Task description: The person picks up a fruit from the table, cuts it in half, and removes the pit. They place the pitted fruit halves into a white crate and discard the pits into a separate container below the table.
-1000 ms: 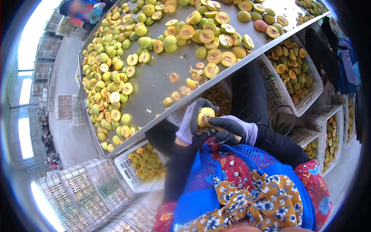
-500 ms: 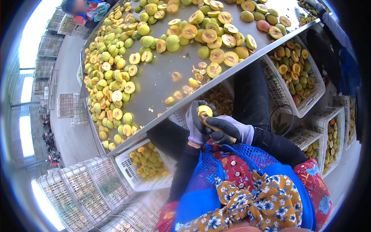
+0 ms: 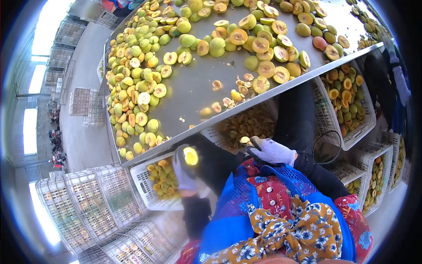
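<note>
My left hand (image 3: 186, 170), in a dark-palmed grey glove and smeared by motion, is closed round a bright yellow peach half (image 3: 190, 155). It is over the edge of a white crate (image 3: 145, 193) holding peach halves (image 3: 163, 178). My right hand (image 3: 273, 151), in a matching glove, is curled in front of my lap around a small pitting tool, mostly hidden by the fingers. A pale, round piece (image 3: 245, 140), perhaps a pit, shows at its tip. Beneath it, between my knees, a crate holds brownish pits and scraps (image 3: 246, 125).
A metal table (image 3: 176, 103) with a raised rim carries many whole and halved peaches (image 3: 136, 88). Filled crates (image 3: 325, 119) stand at my right. Stacked crates (image 3: 92, 202) are at lower left. Another person's gloved hand (image 3: 401, 81) shows at far right.
My hands have come apart. The left has swung left with the peach half, from beside the right hand to the white crate. The right stays before my lap; the view has shifted slightly.
</note>
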Demonstrator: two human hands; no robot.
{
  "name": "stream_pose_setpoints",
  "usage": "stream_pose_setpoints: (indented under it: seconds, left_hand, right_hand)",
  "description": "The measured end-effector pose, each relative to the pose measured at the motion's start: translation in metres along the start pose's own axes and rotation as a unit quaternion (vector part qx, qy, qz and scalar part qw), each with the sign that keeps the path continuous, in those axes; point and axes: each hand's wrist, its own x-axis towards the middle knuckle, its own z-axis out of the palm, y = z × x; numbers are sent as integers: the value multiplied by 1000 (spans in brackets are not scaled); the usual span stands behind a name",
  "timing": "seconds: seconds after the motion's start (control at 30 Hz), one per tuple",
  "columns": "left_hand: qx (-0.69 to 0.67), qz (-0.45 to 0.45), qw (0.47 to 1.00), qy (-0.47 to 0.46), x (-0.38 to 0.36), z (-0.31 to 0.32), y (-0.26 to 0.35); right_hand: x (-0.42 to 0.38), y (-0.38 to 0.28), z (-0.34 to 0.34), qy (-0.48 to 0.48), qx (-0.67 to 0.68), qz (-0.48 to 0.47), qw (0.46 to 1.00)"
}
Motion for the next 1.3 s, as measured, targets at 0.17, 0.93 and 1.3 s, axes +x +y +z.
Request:
stream_pose_setpoints:
  seconds: [0.17, 0.93, 1.3]
  left_hand:
    - [683, 89, 687, 229, 14, -64, 42]
    - [-10, -132, 929, -346, 82, 135, 111]
    - [93, 127, 973, -168, -32, 144, 47]
  right_hand:
    - [8, -9, -7, 2, -100, -11, 995]
    - [-6, -32, -47, -63, 610, 97, 784]
    - [-1, -18, 0, 110, 185, -6, 977]
